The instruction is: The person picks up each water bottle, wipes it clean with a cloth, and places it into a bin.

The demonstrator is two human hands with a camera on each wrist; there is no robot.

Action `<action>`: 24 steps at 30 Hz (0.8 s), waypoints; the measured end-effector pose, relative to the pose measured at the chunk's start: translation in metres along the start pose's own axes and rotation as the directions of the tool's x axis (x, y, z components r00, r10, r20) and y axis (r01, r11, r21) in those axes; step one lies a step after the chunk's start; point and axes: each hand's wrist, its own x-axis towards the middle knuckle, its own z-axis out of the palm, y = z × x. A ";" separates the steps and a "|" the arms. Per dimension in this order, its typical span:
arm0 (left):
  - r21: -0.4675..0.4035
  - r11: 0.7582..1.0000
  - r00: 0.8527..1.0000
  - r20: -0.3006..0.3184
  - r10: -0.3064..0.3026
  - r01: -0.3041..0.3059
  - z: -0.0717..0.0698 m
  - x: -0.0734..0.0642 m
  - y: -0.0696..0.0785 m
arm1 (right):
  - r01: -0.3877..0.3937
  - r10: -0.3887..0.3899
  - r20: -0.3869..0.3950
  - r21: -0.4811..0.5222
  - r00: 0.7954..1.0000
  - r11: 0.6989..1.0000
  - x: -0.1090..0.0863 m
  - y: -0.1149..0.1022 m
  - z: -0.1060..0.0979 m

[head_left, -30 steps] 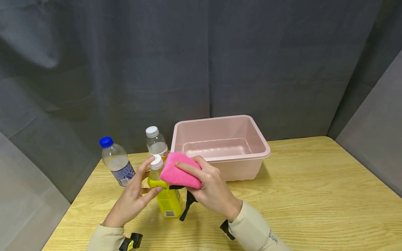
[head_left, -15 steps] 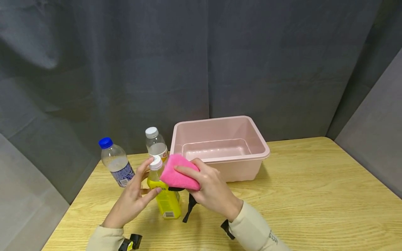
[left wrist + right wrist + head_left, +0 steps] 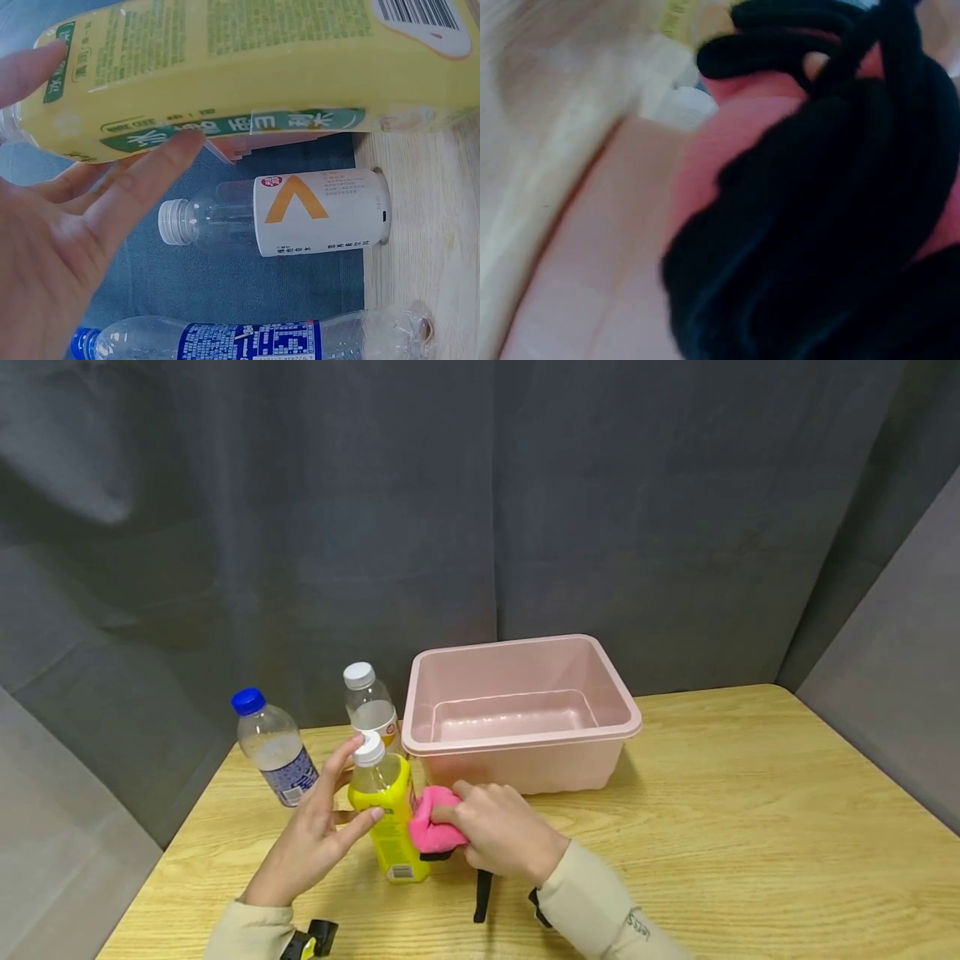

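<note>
My left hand (image 3: 315, 827) grips a yellow-labelled drink bottle (image 3: 390, 847) with a white cap, thumb on the near side and fingers round the upper part. The bottle stands upright on the table. In the left wrist view, the same bottle (image 3: 247, 67) shows a green strip with white characters. My right hand (image 3: 510, 831) holds a bunched pink plush cloth (image 3: 433, 831) against or close by the bottle's right side. A black strap (image 3: 483, 895) dangles beneath it. Black fabric (image 3: 802, 217) hides most of the cloth in the right wrist view.
A pink plastic tub (image 3: 525, 768) stands behind the right hand. At the back left are a clear bottle with a blue cap (image 3: 248, 701) and another with a white cap (image 3: 359, 675). The wooden table (image 3: 750, 827) extends right; a dark curtain (image 3: 375, 527) hangs behind.
My right hand and the pink cloth have moved down along the bottle, from near its neck to its side. The cloth is more bunched. My left hand keeps its grip in place.
</note>
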 end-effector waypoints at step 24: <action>0.011 1.000 1.000 0.007 0.015 -0.015 0.000 -0.001 0.000 | -0.057 0.058 0.022 -0.018 0.998 0.998 -0.002 -0.004 0.003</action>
